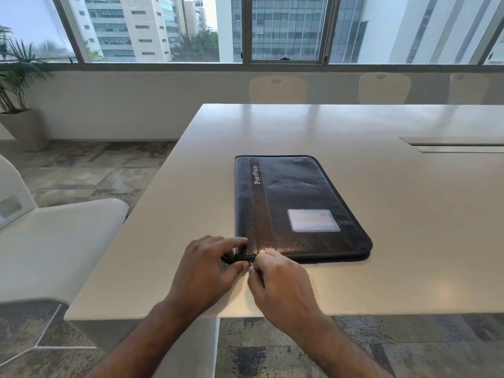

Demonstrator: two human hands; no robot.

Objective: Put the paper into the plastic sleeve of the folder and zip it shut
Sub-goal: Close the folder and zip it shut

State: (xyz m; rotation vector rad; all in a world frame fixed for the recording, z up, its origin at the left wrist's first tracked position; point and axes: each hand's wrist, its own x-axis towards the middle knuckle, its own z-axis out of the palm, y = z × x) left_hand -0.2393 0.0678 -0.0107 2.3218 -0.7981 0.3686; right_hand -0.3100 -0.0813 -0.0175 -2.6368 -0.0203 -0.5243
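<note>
Two hands at the folder's near-left corner. Left hand [210, 264] fingers curled, clamping that corner, index laid on the cover. Right hand [278, 279] touching it at 3 o'clock, thumb and index pinching one metal zipper pull [251, 264]. One black folder [294, 208] lies flat and closed on one white table [409, 214], one clear card window at its 5 o'clock. Four white chairs: three at 12–2 o'clock, one [60, 241] at 9. One potted plant [16, 85] at 10.

1. The portfolio folder [294, 208] lies flat and closed on the desk [409, 214], near its front edge.
2. Both hands meet at the folder's near left corner: left hand [207, 268], right hand [281, 285].
3. A chair [54, 241] stands left of the desk.
</note>
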